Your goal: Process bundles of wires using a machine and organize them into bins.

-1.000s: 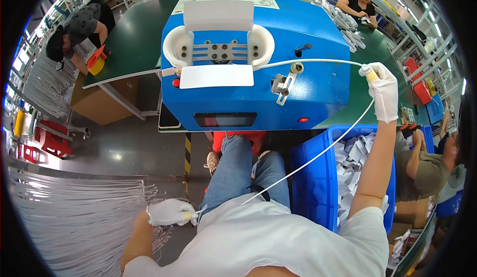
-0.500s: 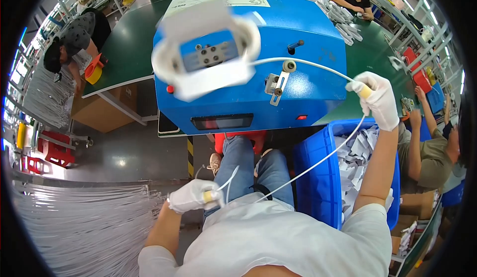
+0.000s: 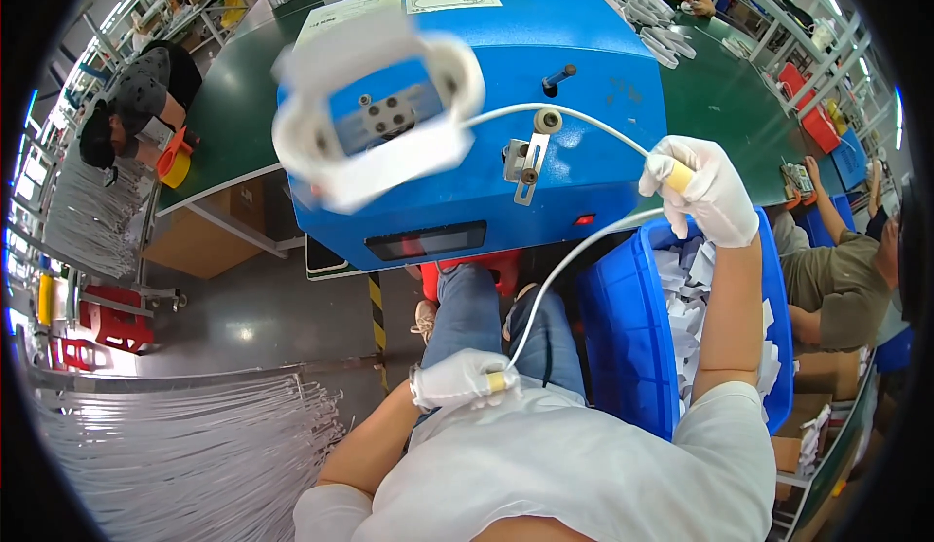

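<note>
A blue winding machine (image 3: pixel 603 162) stands on the green table in front of me. On its face a white looped piece (image 3: pixel 389 177), smeared by motion, surrounds a metal block (image 3: pixel 384 119) with holes. A white cable (image 3: pixel 545 109) runs from that loop past a small roller to my right hand (image 3: pixel 705 190), gloved in white and closed around the cable. From there the cable bends down to my left hand (image 3: pixel 459 379), also gloved, which grips it close to my waist. Yellow bands wrap fingers of both gloves.
A blue bin (image 3: pixel 623 347) of white paper scraps stands at my right. Many white cables (image 3: pixel 175 435) hang at lower left. Co-workers sit at left, far right and back right. White bundles (image 3: pixel 647 17) lie behind the machine; a yellow-orange tape dispenser (image 3: pixel 175 160) sits left.
My left hand has moved right, to the front of my waist, and the cable between my hands now curves differently. The view has shifted slightly; the looped piece is blurred in both frames.
</note>
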